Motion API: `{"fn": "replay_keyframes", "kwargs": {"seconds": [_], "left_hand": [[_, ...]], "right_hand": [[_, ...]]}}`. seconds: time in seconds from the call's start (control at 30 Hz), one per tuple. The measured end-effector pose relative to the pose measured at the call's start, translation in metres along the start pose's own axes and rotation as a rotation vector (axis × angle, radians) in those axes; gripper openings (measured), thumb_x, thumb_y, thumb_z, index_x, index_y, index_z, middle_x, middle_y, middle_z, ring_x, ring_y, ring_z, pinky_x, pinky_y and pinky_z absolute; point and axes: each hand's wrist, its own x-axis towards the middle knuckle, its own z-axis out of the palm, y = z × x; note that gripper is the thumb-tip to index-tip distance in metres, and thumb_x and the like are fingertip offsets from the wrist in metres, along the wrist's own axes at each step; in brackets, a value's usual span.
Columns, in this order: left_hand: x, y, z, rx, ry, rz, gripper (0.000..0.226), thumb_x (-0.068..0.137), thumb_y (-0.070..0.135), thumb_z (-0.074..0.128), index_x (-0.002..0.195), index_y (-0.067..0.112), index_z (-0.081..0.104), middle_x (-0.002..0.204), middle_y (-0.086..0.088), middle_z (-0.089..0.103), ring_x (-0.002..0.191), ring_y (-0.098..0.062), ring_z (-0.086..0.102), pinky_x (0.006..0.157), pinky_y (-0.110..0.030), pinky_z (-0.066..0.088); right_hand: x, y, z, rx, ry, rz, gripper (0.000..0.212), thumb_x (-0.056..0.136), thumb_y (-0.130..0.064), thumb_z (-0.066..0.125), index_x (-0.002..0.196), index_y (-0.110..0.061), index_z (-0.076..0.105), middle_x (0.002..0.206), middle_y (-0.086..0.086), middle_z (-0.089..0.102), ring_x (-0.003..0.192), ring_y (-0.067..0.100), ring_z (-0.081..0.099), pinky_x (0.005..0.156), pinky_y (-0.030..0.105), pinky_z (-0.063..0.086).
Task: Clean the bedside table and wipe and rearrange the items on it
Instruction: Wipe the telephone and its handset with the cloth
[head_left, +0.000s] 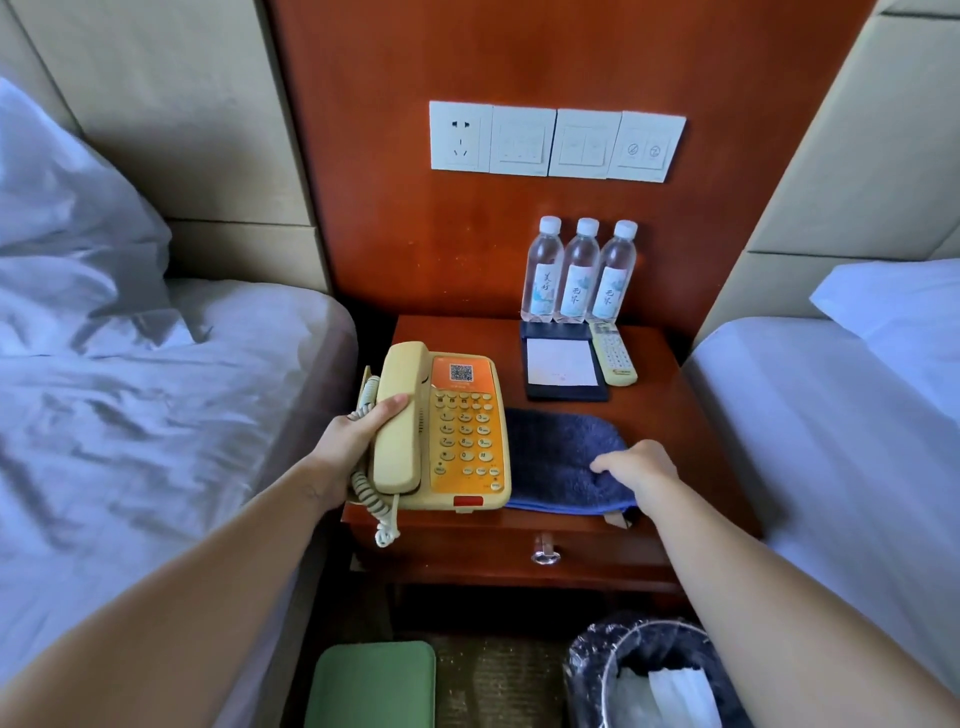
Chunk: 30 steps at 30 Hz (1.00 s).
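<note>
— Where is the telephone (457, 431)?
— At the front left of the bedside table (670, 415). The left hand (358, 441) grips it along the handset (397, 415) side, with the thumb laid over the handset (the coiled cord dangles past the front edge).
— And the right hand (639, 470)?
— Its fingers curl down and grasp the blue cloth (558, 457), which lies flat just right of the telephone, touching its base.
— What stands behind?
— Three water bottles (579, 273) upright in a row against the wooden panel. A notepad (563, 364) lies in front of them, and a remote (613, 353) just beside it on the right.
</note>
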Motion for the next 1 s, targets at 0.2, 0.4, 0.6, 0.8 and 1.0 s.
{"fn": "replay_keyframes", "kwargs": {"seconds": [0.2, 0.4, 0.6, 0.8, 1.0], "left_hand": [[0.008, 0.002, 0.016, 0.017, -0.013, 0.002, 0.055, 0.067, 0.046, 0.084, 0.099, 0.005, 0.068, 0.081, -0.009, 0.074, 0.068, -0.021, 0.071, 0.058, -0.031, 0.057], [0.02, -0.001, 0.037, 0.058, -0.023, -0.019, 0.044, 0.078, 0.043, 0.077, 0.098, 0.005, 0.066, 0.08, -0.009, 0.073, 0.066, -0.021, 0.07, 0.057, -0.03, 0.055], [0.028, -0.004, 0.033, 0.104, -0.069, -0.012, 0.062, 0.066, 0.048, 0.085, 0.104, 0.003, 0.067, 0.09, -0.014, 0.075, 0.075, -0.025, 0.072, 0.065, -0.036, 0.058], [0.03, 0.003, 0.02, 0.243, -0.11, -0.083, 0.089, 0.046, 0.056, 0.091, 0.109, 0.0, 0.064, 0.104, -0.016, 0.073, 0.095, -0.03, 0.071, 0.086, -0.046, 0.058], [0.031, 0.001, 0.016, 0.524, 0.056, -0.053, 0.125, 0.038, 0.083, 0.074, 0.141, 0.018, 0.045, 0.144, -0.007, 0.036, 0.126, -0.027, 0.047, 0.106, -0.044, 0.044]], "right_hand": [[0.017, 0.02, -0.048, 0.133, 0.168, 0.055, 0.05, 0.078, -0.008, 0.075, 0.123, 0.001, 0.055, 0.12, 0.026, 0.058, 0.095, 0.047, 0.062, 0.054, 0.05, 0.058], [0.03, 0.045, -0.103, -0.074, 0.398, -0.018, 0.047, 0.081, -0.007, 0.062, 0.127, 0.003, 0.056, 0.122, 0.027, 0.06, 0.108, 0.046, 0.061, 0.09, 0.052, 0.053], [0.023, 0.033, -0.113, -0.107, 0.526, -0.15, 0.044, 0.086, -0.009, 0.058, 0.128, -0.005, 0.047, 0.121, 0.026, 0.059, 0.11, 0.046, 0.058, 0.09, 0.047, 0.047], [-0.013, 0.003, -0.056, -0.363, 0.362, -0.556, 0.035, 0.085, -0.01, 0.06, 0.115, -0.022, 0.045, 0.104, 0.008, 0.062, 0.095, 0.036, 0.061, 0.07, 0.036, 0.045], [-0.029, -0.002, 0.005, -0.641, 0.084, -0.692, 0.052, 0.088, -0.052, 0.061, 0.127, -0.021, 0.046, 0.118, 0.001, 0.062, 0.109, 0.027, 0.058, 0.072, 0.036, 0.049]]}}
